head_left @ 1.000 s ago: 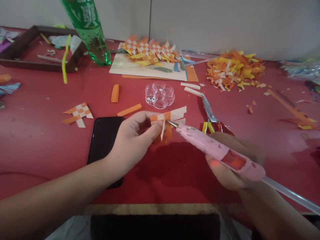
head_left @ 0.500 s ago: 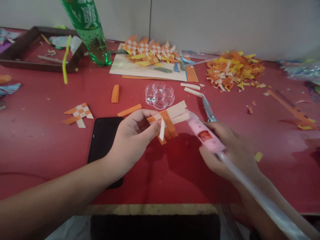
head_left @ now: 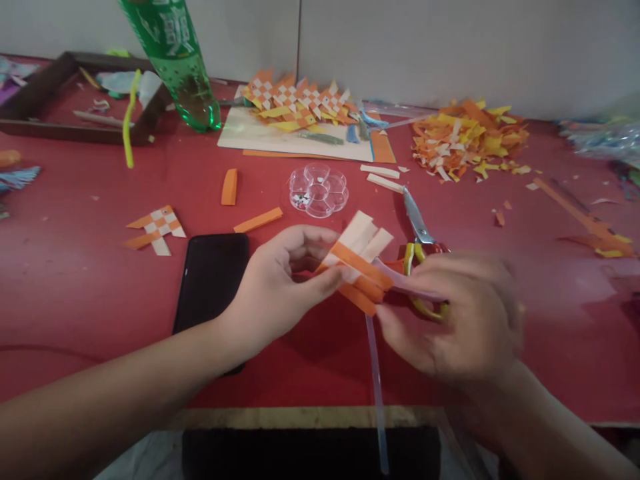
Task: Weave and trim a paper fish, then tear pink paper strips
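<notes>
My left hand (head_left: 287,287) is closed on a piece woven from orange and cream paper strips (head_left: 353,270), pinched between thumb and fingers. My right hand (head_left: 460,313), smeared by motion, is just right of it, thumb and fingers apart, the thumb near the piece's lower corner. Partly hidden behind the paper, a pink glue gun (head_left: 407,280) has its handle toward my right hand; its clear glue stick (head_left: 375,380) sticks out past the table's front edge. Scissors (head_left: 419,220) with yellow and red handles lie beside my right hand. A black phone (head_left: 213,283) lies under my left forearm.
On the red table, a woven paper fish (head_left: 157,228) lies left. A clear flower-shaped tray (head_left: 319,192) sits ahead of my hands. Farther back are stacked paper fish (head_left: 300,100), a paper scrap heap (head_left: 467,140), a green bottle (head_left: 185,73) and a dark frame (head_left: 45,130).
My right hand has brought the glue gun from the paper's right side down behind it, its glue stick now pointing toward me. My left hand has tilted the woven piece.
</notes>
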`<act>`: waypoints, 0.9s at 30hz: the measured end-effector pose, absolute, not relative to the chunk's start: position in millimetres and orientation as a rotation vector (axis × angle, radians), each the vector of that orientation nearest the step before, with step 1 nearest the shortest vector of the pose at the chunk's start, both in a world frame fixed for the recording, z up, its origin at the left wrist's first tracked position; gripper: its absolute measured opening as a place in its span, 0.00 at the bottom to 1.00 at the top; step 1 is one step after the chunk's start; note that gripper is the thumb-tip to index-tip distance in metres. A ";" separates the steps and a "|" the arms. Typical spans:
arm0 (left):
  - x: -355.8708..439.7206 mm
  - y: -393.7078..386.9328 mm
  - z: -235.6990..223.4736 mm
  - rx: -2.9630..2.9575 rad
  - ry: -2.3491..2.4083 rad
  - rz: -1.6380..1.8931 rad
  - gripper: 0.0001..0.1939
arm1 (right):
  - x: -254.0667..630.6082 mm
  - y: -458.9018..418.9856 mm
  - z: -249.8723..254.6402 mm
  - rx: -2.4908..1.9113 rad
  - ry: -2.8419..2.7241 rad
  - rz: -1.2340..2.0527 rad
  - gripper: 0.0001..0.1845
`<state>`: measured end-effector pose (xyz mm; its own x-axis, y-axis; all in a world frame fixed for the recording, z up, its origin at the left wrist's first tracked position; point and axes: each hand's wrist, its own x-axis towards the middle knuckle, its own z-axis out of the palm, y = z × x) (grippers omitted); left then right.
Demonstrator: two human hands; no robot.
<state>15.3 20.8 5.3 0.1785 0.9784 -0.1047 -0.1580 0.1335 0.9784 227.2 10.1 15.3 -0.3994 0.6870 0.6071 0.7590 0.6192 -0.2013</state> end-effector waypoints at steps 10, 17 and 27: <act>18.3 13.9 8.7 1.334 1.026 0.932 0.11 | 218.5 4.1 15.5 -1.006 -2.083 0.096 0.15; 18.8 15.5 11.2 1.265 1.006 0.888 0.09 | 222.3 1.1 14.5 -1.167 -2.019 0.026 0.13; 15.1 17.7 10.8 1.186 0.861 0.863 0.10 | 218.3 6.9 18.7 -1.044 -1.856 0.594 0.09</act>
